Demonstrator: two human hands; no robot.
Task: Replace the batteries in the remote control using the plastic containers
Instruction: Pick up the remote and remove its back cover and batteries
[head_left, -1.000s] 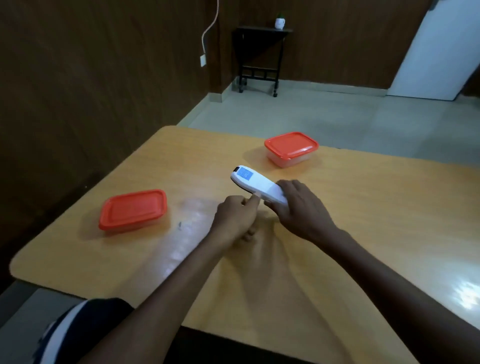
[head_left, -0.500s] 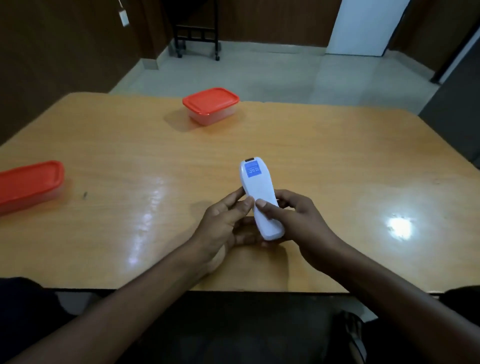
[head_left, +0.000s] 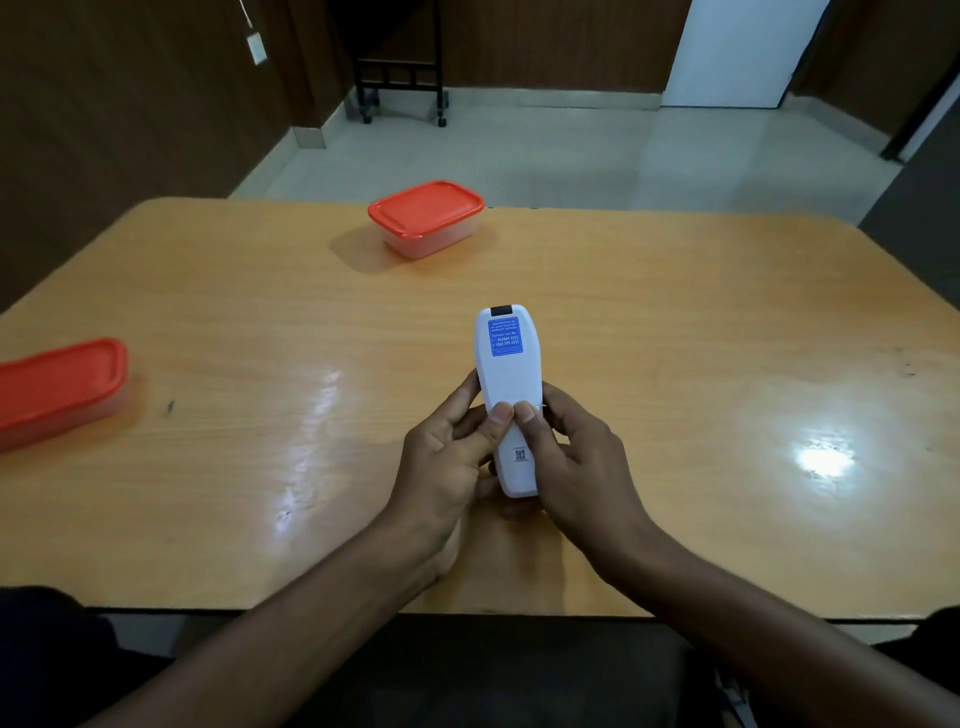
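Remote control (head_left: 506, 384), white and long, is held in both hands above the wooden table (head_left: 675, 322). Its back side faces up. A blue sticker (head_left: 505, 336) with tiny white words sits near its far end, and a small dark window (head_left: 502, 310) is right at the far tip. A little black code mark (head_left: 520, 455) is printed lower down, near the end closest to the person.

The left hand (head_left: 447, 462) wraps around the left side of the remote, fingers curled under it. The right hand (head_left: 576, 457) wraps around the right side the same way. Both hands are close together and gripped on the remote. The two thumbs lie on top of the back, side by side, with the tips almost touching in the middle. The back cover looks closed, but a thin line near the thumbs is too small to tell for sure.

One plastic box with an orange lid (head_left: 426, 208) stands far back on the table, a bit left of the middle. The second plastic box (head_left: 57, 387), also with an orange lid on it, sits at the left edge of the view and is partly cut off. Both boxes are well apart from the hands.

Light shines in bright spots on the table top. Behind the table is a pale floor, brown walls, a black stand (head_left: 402, 67) and a white door (head_left: 737, 52).
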